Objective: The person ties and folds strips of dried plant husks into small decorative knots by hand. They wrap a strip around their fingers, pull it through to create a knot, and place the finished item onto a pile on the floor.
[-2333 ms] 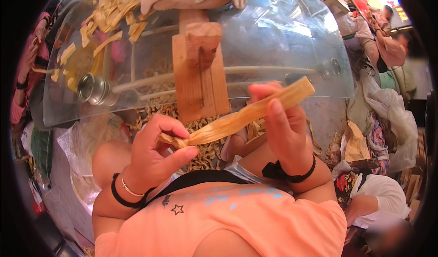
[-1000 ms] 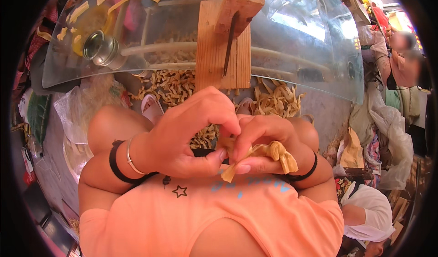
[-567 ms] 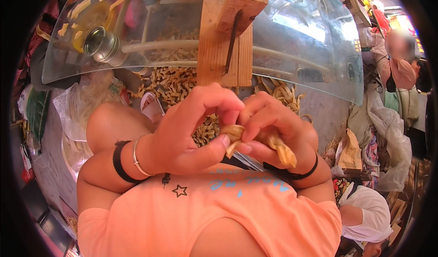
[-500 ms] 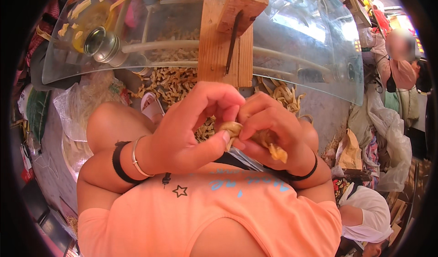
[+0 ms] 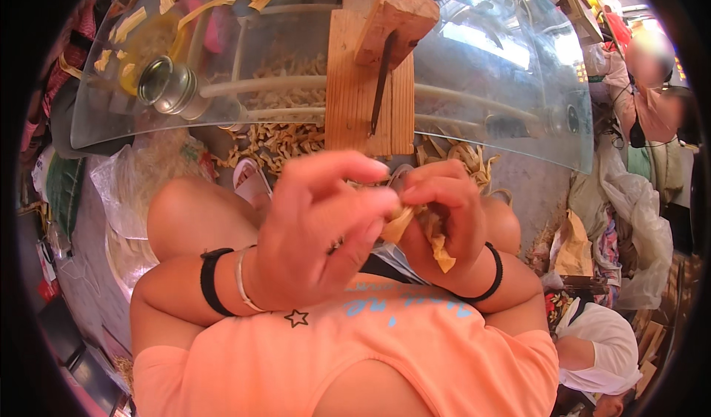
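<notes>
A tan-yellow, leathery-looking folded strip [image 5: 398, 226] is gripped by my right hand [image 5: 453, 198], its fingers bent round it and the thumb side tucked under. One crinkled yellow end [image 5: 443, 255] hangs down below the palm. Close beside it, on the left, is my left hand [image 5: 318, 221], smeared by motion. Its fingers are curved and its thumb stands away from them. Its fingertips reach the strip's upper edge, but the blur hides whether they pinch it. Both hands are raised over my lap.
Ahead, a wooden board [image 5: 341, 113] with an upright block [image 5: 398, 28] and a dark blade [image 5: 381, 87] crosses a glass tabletop [image 5: 281, 39]. Cut strips [image 5: 196, 9] lie on the glass; more [image 5: 274, 141] cover the floor below. Plastic sheeting [image 5: 122, 195] lies at left. Other people sit at right.
My left thumb has come off the strip and the left hand has shifted lower. In my right hand the strip now shows as two separate drooping pieces.
</notes>
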`<state>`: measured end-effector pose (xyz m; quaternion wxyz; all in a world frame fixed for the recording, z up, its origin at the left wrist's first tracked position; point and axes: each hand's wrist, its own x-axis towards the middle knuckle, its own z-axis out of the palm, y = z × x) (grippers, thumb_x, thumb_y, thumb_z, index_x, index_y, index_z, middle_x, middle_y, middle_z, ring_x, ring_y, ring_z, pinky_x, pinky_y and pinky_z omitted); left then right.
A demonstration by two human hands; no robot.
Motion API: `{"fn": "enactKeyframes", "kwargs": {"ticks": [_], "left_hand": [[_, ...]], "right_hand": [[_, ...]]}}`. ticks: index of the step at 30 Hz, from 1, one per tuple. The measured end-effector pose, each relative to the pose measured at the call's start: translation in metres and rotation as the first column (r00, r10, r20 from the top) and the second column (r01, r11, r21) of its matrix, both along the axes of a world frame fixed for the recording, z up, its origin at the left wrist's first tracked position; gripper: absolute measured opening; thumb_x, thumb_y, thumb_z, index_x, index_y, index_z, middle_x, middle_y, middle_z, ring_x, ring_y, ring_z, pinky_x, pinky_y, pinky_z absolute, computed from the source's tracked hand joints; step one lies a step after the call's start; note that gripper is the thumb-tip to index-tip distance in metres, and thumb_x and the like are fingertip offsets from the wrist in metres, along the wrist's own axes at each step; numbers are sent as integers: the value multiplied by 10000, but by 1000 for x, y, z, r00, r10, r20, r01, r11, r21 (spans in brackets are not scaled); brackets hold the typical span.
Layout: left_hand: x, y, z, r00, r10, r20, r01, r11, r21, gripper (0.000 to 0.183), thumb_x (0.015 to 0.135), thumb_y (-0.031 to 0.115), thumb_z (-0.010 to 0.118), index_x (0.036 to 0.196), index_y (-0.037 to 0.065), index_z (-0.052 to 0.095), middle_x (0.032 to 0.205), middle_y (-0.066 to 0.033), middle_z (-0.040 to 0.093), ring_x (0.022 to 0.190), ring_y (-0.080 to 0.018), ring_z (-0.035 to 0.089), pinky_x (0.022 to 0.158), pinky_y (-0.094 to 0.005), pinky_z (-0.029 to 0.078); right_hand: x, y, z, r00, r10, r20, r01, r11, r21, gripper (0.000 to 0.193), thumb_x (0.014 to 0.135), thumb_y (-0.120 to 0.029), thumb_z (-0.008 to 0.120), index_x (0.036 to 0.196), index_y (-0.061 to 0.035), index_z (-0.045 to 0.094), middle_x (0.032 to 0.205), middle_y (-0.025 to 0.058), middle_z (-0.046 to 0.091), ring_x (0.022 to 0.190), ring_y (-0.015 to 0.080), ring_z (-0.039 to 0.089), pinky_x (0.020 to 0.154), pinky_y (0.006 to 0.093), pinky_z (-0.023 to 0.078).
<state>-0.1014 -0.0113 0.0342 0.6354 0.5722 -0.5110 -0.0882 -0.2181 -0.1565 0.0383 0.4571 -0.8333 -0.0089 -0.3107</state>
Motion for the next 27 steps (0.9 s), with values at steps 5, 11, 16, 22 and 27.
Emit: {"fn": "enactKeyframes", "kwargs": {"ticks": [5,11,16,22,27], "left_hand": [[24,0,1,942,-334,39,316,918,240,146,877,96,676,949,2,590,840,-122,544,639,-244,516,552,-319,440],[29,11,1,957,-284,61,265,939,218,192,920,148,621,800,6,576,681,-115,504,562,-276,497,496,-352,416],[45,21,3,970,-210,-125,234,946,223,222,934,138,581,759,2,563,661,-101,529,539,-245,504,476,-326,396],[57,31,7,945,-262,-195,311,903,297,180,893,149,558,810,-1,610,728,-107,610,573,-226,562,496,-305,418],[51,5,20,956,-281,-87,292,938,187,361,872,299,709,1028,-19,639,889,-154,676,755,-243,658,639,-287,516]], "right_hand": [[-1,0,1,979,194,-56,-178,960,218,404,698,157,609,1062,-11,561,903,111,575,755,242,564,646,301,484],[-1,-22,20,876,311,-369,-318,947,42,226,859,-110,695,746,-40,513,677,94,438,592,287,487,521,376,397],[-4,-37,29,921,264,-284,-286,957,-37,237,846,-70,697,705,-45,508,648,84,412,565,270,455,509,380,357],[-4,-41,20,933,300,-199,-305,952,7,222,847,-61,695,718,-40,517,669,93,431,588,282,466,524,377,362],[1,-42,15,909,372,-186,-376,927,18,187,848,-76,702,773,-28,537,704,106,443,613,306,476,536,387,375]]}}
